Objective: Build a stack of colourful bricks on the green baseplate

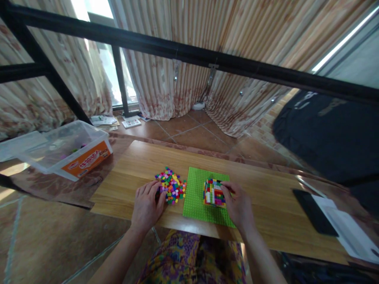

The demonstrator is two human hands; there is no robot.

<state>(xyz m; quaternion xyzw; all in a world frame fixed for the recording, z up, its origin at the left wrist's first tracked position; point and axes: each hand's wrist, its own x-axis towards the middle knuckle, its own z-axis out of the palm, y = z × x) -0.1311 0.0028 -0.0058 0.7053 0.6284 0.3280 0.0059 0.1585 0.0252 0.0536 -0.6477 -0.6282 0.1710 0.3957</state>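
A green studded baseplate (pixel 194 189) lies on the wooden table. On it stands a compact block structure (pixel 213 193) of many colours, built up in layers. My right hand (pixel 239 205) is at its right upper edge, thumb and index finger pinched together; whatever sits between the fingertips is too small to make out. To the left of the plate, small loose bricks (pixel 173 187) are heaped in a pile. My left hand (pixel 146 205) rests at the pile's left edge, fingers bent and the thumb spread away from them, with no brick visibly gripped.
A clear plastic bin (pixel 85 138) with an orange label stands on the left, a few pieces inside. At the table's right end lie a dark flat tablet-like object (pixel 314 213) and a white tray (pixel 349 227). A black metal bar (pixel 189 55) crosses beyond the table.
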